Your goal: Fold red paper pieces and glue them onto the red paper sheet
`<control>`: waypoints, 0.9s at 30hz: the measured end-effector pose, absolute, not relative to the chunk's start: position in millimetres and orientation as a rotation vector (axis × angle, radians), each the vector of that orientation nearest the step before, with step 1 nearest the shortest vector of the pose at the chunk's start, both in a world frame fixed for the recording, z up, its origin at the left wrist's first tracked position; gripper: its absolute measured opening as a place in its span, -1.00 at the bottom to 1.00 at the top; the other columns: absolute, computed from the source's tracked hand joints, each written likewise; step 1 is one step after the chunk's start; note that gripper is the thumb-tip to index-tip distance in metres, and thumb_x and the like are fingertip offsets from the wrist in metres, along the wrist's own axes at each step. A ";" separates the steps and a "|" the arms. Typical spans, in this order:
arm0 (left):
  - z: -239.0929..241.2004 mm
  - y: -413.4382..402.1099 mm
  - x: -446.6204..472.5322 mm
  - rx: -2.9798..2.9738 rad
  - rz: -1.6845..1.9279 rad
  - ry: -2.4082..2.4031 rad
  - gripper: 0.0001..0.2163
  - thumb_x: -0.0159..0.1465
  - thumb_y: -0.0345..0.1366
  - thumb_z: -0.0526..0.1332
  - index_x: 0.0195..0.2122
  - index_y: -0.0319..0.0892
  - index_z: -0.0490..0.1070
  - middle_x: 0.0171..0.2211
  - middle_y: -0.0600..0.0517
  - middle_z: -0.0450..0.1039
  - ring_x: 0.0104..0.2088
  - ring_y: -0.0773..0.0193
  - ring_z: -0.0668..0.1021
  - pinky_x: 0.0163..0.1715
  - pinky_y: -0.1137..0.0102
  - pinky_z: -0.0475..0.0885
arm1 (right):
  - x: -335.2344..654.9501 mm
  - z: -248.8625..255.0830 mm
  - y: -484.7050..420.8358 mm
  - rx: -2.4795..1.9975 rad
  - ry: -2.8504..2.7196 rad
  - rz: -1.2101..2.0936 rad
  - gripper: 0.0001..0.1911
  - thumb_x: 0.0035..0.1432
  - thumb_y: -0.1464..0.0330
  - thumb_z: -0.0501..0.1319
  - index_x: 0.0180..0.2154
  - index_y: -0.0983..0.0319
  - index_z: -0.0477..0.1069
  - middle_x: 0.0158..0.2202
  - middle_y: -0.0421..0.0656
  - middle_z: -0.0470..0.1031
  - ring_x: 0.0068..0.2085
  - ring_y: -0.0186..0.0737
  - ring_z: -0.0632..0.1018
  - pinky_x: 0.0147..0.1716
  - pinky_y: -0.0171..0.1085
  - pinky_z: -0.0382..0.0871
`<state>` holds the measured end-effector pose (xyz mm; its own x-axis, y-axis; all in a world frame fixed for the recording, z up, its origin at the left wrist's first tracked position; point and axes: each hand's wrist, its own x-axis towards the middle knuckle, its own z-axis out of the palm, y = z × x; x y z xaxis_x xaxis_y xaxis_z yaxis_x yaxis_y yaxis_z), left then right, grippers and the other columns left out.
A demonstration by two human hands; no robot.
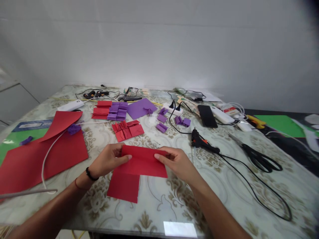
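Pinching the red paper (147, 166) between closed fingers, the left hand (107, 161) and right hand (177, 163) may crease it crooked if one thumb slips.

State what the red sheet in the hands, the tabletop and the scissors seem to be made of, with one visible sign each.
Red sheet: matte paper or thin card; it keeps sharp folds. Tabletop: probably glass over patterned cloth; glossy, it mirrors a bright patch. Scissors: black handles look like plastic; blades likely metal.
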<state>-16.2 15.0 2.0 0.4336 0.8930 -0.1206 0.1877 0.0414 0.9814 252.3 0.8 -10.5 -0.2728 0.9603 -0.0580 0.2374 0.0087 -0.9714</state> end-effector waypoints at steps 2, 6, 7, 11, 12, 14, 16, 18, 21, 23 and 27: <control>2.6 15.2 -16.3 1.431 0.696 0.987 -0.75 0.25 -0.15 0.37 -0.15 -0.21 0.54 -0.27 -0.03 0.62 -0.30 0.16 0.65 -0.36 0.40 0.57 | 252.6 -13.0 1.0 -1.271 -1.564 1.285 -0.69 0.22 0.11 0.34 -0.20 0.21 0.63 -0.44 -0.18 0.59 -0.46 -0.22 0.52 -0.52 -0.32 0.35; 4.2 14.4 -16.9 1.598 0.673 1.006 -0.74 0.34 -0.14 0.29 -0.07 -0.19 0.59 -0.12 -0.06 0.63 -0.23 0.19 0.65 -0.35 0.47 0.55 | 247.1 -12.4 -2.3 -1.239 -1.565 1.311 -0.68 0.20 0.13 0.36 -0.12 0.19 0.65 -0.41 -0.17 0.61 -0.45 -0.23 0.53 -0.51 -0.32 0.39; 4.7 13.8 -17.3 1.638 0.687 1.005 -0.73 0.36 -0.14 0.26 -0.05 -0.17 0.61 -0.08 -0.07 0.63 -0.19 0.17 0.66 -0.32 0.47 0.56 | 245.9 -11.4 -3.2 -1.219 -1.560 1.325 -0.67 0.21 0.14 0.36 -0.09 0.18 0.65 -0.37 -0.16 0.63 -0.43 -0.22 0.55 -0.48 -0.31 0.42; 6.2 12.1 -19.6 1.727 0.757 1.007 -0.71 0.38 -0.17 0.25 0.05 -0.11 0.61 0.00 -0.08 0.64 -0.06 0.08 0.66 -0.14 0.38 0.59 | 246.3 -8.1 -4.6 -1.154 -1.531 1.339 -0.69 0.23 0.17 0.35 -0.04 0.11 0.66 -0.27 -0.15 0.68 -0.33 -0.17 0.61 -0.37 -0.27 0.49; 6.4 12.0 -20.4 1.743 0.758 1.006 -0.72 0.38 -0.20 0.25 0.05 -0.10 0.62 -0.02 -0.07 0.66 -0.06 0.07 0.67 -0.10 0.36 0.59 | 247.6 -7.7 -4.4 -1.147 -1.539 1.317 -0.72 0.23 0.18 0.34 -0.06 0.11 0.67 -0.27 -0.15 0.69 -0.30 -0.15 0.62 -0.33 -0.25 0.51; 6.8 12.2 -22.2 1.766 0.756 0.967 -0.74 0.39 -0.26 0.23 0.04 -0.10 0.64 -0.07 -0.04 0.69 -0.07 0.07 0.68 -0.06 0.33 0.59 | 250.9 -6.6 -4.2 -1.120 -1.584 1.266 -0.76 0.25 0.23 0.32 -0.10 0.10 0.69 -0.22 -0.13 0.70 -0.22 -0.11 0.64 -0.23 -0.21 0.52; 7.5 12.5 -24.0 1.786 0.754 0.893 -0.74 0.38 -0.33 0.22 0.00 -0.10 0.66 -0.08 -0.03 0.69 -0.06 0.07 0.68 -0.05 0.33 0.59 | 254.0 -4.4 -4.8 -1.075 -1.638 1.241 -0.77 0.27 0.27 0.28 -0.12 0.10 0.69 -0.15 -0.11 0.70 -0.15 -0.08 0.65 -0.15 -0.18 0.51; 8.7 12.3 -25.2 1.782 0.743 0.861 -0.75 0.36 -0.34 0.24 -0.01 -0.10 0.67 -0.07 -0.04 0.69 -0.09 0.08 0.68 -0.12 0.36 0.60 | 255.8 -0.8 -6.4 -1.045 -1.651 1.266 -0.75 0.29 0.25 0.25 -0.11 0.10 0.69 -0.10 -0.10 0.69 -0.10 -0.05 0.64 -0.13 -0.17 0.51; 11.8 11.3 -24.9 1.722 0.709 0.889 -0.74 0.32 -0.27 0.32 0.02 -0.11 0.65 -0.04 -0.08 0.68 -0.13 0.09 0.69 -0.25 0.41 0.60 | 255.2 5.0 -8.5 -1.011 -1.617 1.339 -0.71 0.30 0.16 0.24 -0.06 0.10 0.65 -0.05 -0.08 0.66 -0.06 -0.02 0.62 -0.14 -0.17 0.51; 13.8 11.0 -23.1 1.716 0.698 0.906 -0.72 0.31 -0.22 0.34 0.02 -0.12 0.64 -0.01 -0.10 0.66 -0.12 0.08 0.69 -0.24 0.41 0.60 | 253.2 6.7 -8.6 -0.995 -1.603 1.353 -0.72 0.30 0.15 0.26 -0.08 0.11 0.64 -0.05 -0.08 0.64 -0.05 -0.04 0.62 -0.12 -0.17 0.50; 14.0 12.6 -19.2 1.774 0.701 0.945 -0.76 0.37 -0.23 0.27 -0.03 -0.12 0.67 -0.03 -0.09 0.67 -0.08 0.08 0.68 -0.15 0.38 0.59 | 250.3 2.9 -6.0 -1.085 -1.625 1.321 -0.79 0.28 0.18 0.31 -0.16 0.12 0.66 -0.11 -0.11 0.66 -0.10 -0.10 0.62 -0.13 -0.20 0.48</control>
<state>-19.2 12.6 14.0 0.5328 0.8452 0.0433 0.2863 -0.2281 0.9306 250.3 -6.0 2.9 -0.3472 0.9367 0.0455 0.1466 0.1021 -0.9839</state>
